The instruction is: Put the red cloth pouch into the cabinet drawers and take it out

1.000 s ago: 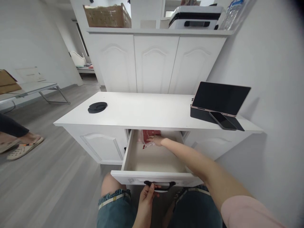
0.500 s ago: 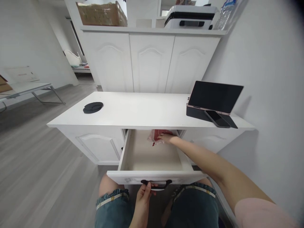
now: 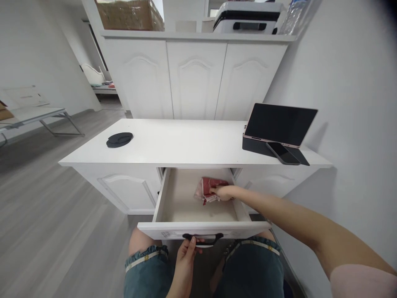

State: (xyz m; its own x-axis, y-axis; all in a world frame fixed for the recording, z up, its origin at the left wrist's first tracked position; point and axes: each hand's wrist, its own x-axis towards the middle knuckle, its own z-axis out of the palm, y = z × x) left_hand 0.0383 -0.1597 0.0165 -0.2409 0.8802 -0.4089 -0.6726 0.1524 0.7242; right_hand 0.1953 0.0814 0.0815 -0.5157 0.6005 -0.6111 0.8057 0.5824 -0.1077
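A white drawer (image 3: 182, 211) is pulled out from under the white tabletop. My left hand (image 3: 187, 252) is closed round its black handle (image 3: 211, 240). Inside the drawer, toward the back right, my right hand (image 3: 225, 193) grips a red and clear plastic bag (image 3: 208, 185). Part of the bag lies under my fingers, and what it contains cannot be made out. A small dark red bit hangs at the bag's near edge.
On the white tabletop (image 3: 182, 142), a black round mat (image 3: 119, 139) lies at the left. A tablet (image 3: 279, 124) stands at the right with a phone (image 3: 283, 153) before it. A cardboard box (image 3: 130, 15) and a white case (image 3: 248, 18) rest on the shelf above.
My right hand has drawn the red plastic bag from the back of the drawer toward me, so more of it shows. My left hand has stayed on the handle.
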